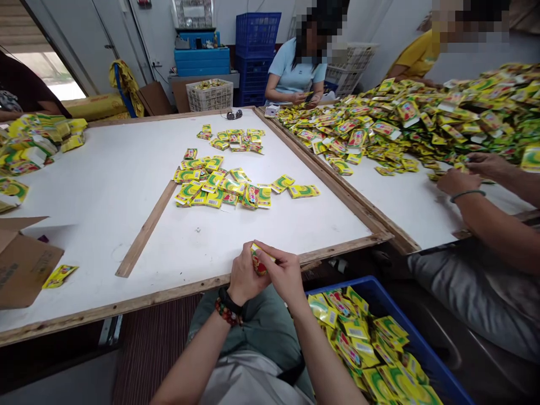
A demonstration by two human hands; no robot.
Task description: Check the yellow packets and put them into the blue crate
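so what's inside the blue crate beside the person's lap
The blue crate holds a loose heap of yellow and green packs. Only the upper ones show; they cover whatever lies beneath. The right forearm hides part of the near-left side.

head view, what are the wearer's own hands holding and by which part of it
A small yellow packet, held in both hands: the left hand at its left side, the right hand at its right. Exact contact is partly hidden.

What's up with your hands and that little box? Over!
Left fingers, right fingers: both on one box. Box: partly covered by them. Wood strip: ahead-left, touching neither hand.
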